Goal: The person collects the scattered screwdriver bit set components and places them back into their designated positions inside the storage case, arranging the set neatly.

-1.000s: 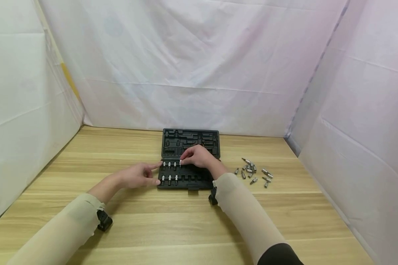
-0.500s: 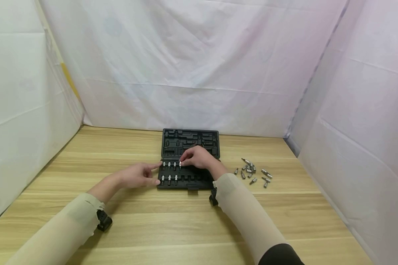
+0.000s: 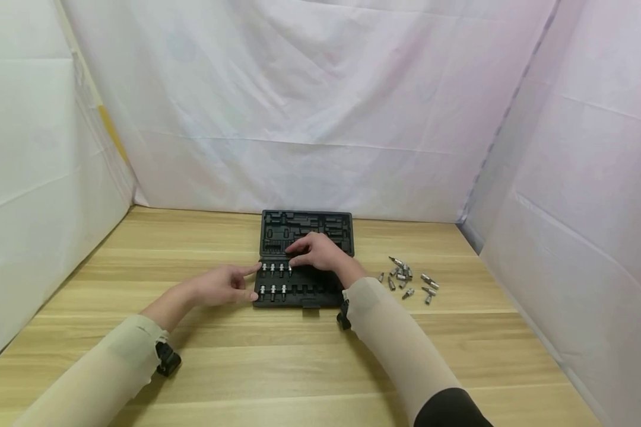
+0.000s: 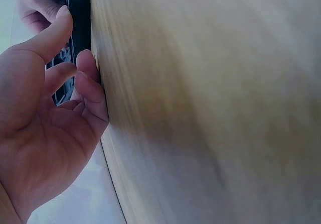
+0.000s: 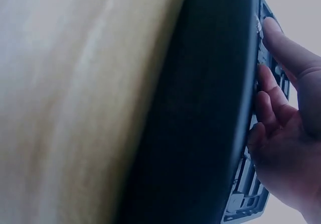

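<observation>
Two arms (image 3: 98,367) outstretched, left hand (image 3: 221,286) touching black case (image 3: 305,277), fingers spread, right hand (image 3: 321,252) near bit (image 3: 291,270), fingers parted

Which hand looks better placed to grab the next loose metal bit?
Probably the right hand: it is nearer the loose bits, which lie right of the black case. The left hand touches the case's left edge and would likely need to reach across.

A black case (image 3: 301,279) lies open, silver bits (image 3: 273,290) in its near half, loose bits (image 3: 405,271) to its right.
</observation>
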`<state>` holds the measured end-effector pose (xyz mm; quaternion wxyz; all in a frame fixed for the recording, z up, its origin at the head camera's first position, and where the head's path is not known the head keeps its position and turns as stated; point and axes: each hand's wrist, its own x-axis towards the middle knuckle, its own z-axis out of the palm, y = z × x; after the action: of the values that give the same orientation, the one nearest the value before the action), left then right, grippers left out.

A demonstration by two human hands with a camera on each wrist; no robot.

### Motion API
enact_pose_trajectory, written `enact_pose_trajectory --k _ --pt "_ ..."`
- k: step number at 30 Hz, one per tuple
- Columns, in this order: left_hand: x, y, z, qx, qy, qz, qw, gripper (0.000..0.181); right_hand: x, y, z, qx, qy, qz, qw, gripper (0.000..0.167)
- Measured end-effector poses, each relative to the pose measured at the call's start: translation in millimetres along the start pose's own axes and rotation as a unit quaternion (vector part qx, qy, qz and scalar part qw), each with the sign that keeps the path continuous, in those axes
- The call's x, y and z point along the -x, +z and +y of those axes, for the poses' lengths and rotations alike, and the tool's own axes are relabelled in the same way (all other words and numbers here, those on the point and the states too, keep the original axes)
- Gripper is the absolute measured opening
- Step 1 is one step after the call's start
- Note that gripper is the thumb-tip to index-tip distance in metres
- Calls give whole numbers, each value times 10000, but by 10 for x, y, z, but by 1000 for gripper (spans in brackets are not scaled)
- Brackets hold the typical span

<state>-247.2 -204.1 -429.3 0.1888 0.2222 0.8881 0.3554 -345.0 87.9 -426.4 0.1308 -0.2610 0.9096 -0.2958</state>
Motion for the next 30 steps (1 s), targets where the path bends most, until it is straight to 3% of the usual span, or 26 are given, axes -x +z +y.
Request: enact_pose_trajectory --k 7,30 --pt "13 0 -5 64 -10 -16 10000 85 -22 27 -12 76 37 -136 9999 44" --pt "88 -81 -94 25 88 -8 10000 83 -113 80 -219 133 319 -255 9991 38"
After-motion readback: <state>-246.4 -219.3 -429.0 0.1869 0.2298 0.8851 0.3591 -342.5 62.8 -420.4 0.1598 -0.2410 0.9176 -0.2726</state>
